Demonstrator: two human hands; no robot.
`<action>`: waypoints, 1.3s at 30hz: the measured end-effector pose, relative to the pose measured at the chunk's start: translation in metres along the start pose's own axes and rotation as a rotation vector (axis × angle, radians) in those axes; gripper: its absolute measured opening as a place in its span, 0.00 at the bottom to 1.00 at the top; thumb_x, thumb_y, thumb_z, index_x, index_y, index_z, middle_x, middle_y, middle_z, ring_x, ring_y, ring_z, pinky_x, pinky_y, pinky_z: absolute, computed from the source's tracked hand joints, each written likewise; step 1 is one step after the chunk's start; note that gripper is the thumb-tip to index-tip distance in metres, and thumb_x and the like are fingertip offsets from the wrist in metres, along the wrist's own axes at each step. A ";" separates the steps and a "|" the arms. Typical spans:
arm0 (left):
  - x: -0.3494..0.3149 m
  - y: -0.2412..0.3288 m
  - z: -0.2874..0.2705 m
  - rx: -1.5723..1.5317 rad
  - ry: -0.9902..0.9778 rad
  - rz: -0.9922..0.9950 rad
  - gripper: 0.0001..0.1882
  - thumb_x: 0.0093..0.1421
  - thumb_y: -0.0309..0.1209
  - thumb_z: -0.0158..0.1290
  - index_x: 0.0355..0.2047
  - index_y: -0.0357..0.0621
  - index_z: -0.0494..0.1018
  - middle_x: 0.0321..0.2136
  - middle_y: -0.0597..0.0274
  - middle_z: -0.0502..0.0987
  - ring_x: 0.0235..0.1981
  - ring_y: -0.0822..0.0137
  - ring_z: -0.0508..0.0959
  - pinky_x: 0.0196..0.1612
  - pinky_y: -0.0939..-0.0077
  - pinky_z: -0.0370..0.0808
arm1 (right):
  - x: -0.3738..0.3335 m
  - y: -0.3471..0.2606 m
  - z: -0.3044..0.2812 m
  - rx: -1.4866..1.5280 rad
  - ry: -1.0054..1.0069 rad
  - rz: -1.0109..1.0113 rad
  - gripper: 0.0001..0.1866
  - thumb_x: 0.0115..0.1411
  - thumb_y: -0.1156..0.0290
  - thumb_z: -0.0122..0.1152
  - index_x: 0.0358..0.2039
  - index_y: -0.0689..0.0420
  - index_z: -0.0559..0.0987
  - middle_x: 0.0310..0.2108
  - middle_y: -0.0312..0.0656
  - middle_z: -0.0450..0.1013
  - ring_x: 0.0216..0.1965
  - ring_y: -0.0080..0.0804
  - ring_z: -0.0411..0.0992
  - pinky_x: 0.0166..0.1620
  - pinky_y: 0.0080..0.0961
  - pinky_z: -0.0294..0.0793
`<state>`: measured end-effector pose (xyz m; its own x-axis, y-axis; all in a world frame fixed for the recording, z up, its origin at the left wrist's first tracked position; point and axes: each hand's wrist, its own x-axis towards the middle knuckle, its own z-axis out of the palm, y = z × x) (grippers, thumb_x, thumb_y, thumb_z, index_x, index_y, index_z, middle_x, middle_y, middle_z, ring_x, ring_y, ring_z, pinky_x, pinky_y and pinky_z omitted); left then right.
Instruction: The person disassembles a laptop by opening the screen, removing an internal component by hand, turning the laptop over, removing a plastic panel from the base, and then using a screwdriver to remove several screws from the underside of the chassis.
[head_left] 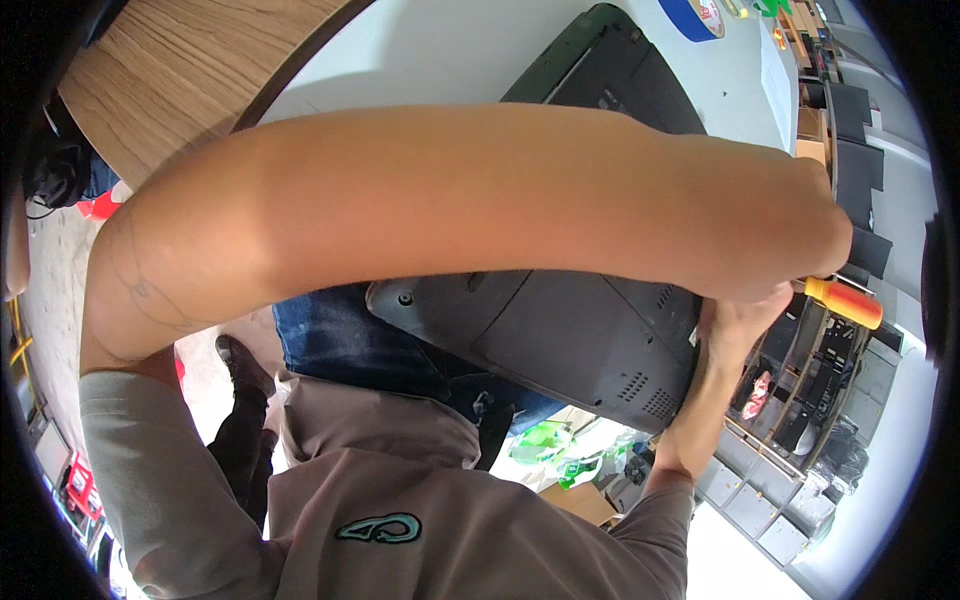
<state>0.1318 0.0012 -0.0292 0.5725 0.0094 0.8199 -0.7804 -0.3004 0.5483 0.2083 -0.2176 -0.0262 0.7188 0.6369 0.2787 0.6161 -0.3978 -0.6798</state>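
Note:
A dark laptop point(560, 345) lies with its underside up, partly on the white table and partly over my lap. Vent slots, a rubber foot and panel seams show on it. My left forearm stretches across its middle and hides that part. My left hand point(790, 225) is curled at the laptop's right side, its fingers mostly hidden. Just below it, my right hand point(735, 330) is closed against the same edge. A screwdriver point(845, 302) with an orange and yellow handle sticks out past the right hand's fingers; its shaft is hidden.
On the white table point(420, 50) lies a blue-rimmed roll of tape point(693, 17). A wood-grain tabletop point(200, 65) adjoins at the left. A rack point(820, 370) with dark parts stands to the right. Green-and-white bags point(565, 450) and a cardboard box point(580, 503) sit below the laptop.

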 end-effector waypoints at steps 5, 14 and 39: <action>-0.001 -0.001 -0.001 -0.007 -0.016 -0.023 0.19 0.58 0.36 0.59 0.50 0.46 0.76 0.41 0.59 0.81 0.45 0.59 0.80 0.42 0.64 0.77 | 0.007 -0.012 0.012 0.162 0.039 -0.061 0.38 0.52 0.70 0.78 0.59 0.65 0.67 0.51 0.42 0.72 0.49 0.33 0.73 0.57 0.34 0.72; 0.000 -0.001 0.001 -0.024 -0.046 -0.039 0.19 0.59 0.36 0.58 0.50 0.46 0.75 0.43 0.60 0.80 0.46 0.59 0.80 0.43 0.65 0.77 | 0.002 0.003 -0.001 -0.343 -0.007 -0.280 0.29 0.54 0.75 0.72 0.55 0.65 0.70 0.46 0.41 0.73 0.44 0.29 0.72 0.53 0.33 0.73; -0.011 0.014 -0.007 -0.035 -0.095 -0.215 0.17 0.61 0.35 0.57 0.49 0.46 0.75 0.43 0.57 0.81 0.47 0.55 0.80 0.43 0.63 0.77 | 0.005 -0.053 0.019 0.179 -0.065 0.023 0.35 0.45 0.82 0.79 0.55 0.69 0.73 0.47 0.43 0.76 0.46 0.26 0.76 0.48 0.22 0.76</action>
<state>0.1130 0.0035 -0.0293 0.7464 -0.0205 0.6652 -0.6450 -0.2683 0.7155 0.1728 -0.1804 -0.0015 0.7064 0.6723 0.2213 0.5283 -0.2927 -0.7970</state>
